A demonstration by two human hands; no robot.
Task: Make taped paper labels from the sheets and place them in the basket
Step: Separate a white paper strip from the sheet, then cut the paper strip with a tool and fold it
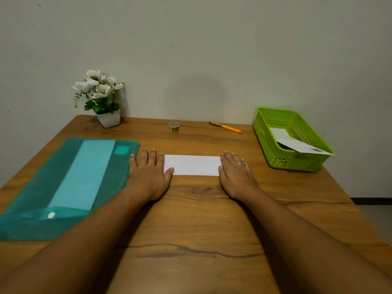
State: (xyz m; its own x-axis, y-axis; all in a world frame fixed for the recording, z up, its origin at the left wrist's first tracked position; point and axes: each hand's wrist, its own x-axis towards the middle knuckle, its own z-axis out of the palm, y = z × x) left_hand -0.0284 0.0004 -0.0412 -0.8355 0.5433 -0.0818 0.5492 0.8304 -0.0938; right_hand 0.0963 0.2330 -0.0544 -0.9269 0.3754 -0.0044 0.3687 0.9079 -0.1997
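A white folded paper strip (pixel 192 165) lies flat in the middle of the wooden table (pixel 195 219). My left hand (pixel 148 172) presses flat on its left end, fingers straight, thumb on the paper's near corner. My right hand (pixel 235 175), wearing a ring, lies flat on the strip's right end. A small tape roll (pixel 174 126) stands behind the strip near the wall. The green basket (pixel 267 143) sits at the right with a folded paper label (pixel 297 143) leaning over its near rim.
A teal plastic folder (pixel 42 187) holding paper sheets (pixel 84 172) covers the table's left side. An orange pen (pixel 225 126) lies at the back, right of the tape. A potted white flower (pixel 101 98) stands in the back left corner against the wall.
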